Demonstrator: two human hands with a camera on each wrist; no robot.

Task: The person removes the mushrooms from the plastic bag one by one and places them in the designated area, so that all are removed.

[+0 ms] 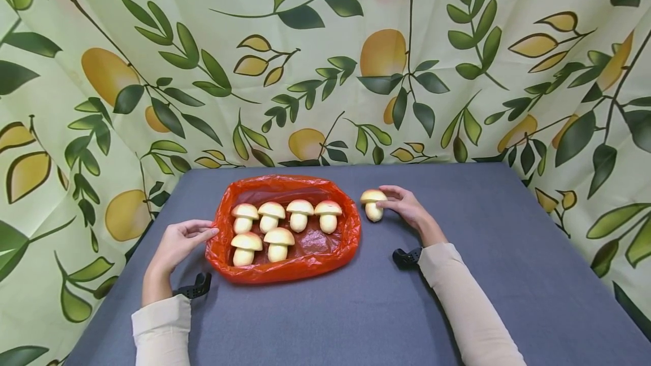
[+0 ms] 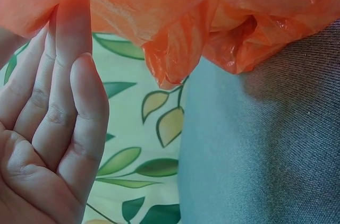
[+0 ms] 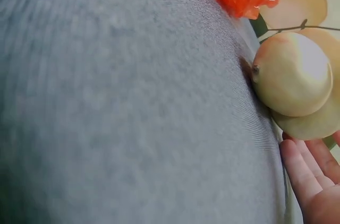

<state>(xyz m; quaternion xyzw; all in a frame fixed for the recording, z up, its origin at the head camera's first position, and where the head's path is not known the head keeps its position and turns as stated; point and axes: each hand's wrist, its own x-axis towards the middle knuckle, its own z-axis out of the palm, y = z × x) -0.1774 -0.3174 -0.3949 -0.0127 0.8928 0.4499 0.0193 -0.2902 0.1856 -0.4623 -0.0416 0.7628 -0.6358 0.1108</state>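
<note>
Over on the left, the left hand (image 1: 178, 242), fingers almost straight, touches the rim of a red plastic bag (image 1: 285, 277); six mushrooms (image 1: 272, 211) sit inside, four far, two near! Just right of it, the right hand (image 1: 411, 212) pinches a seventh mushroom (image 1: 373, 197) above the grey table (image 1: 315, 326).

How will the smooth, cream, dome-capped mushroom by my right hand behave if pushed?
The smooth cream mushroom with the domed, orange-tinted cap would probably roll or rock, since its cap and stem end look rounded. It may tip easily, the cap being wider than the stem. Its sheen in the right wrist view hints at a slippery surface.
</note>
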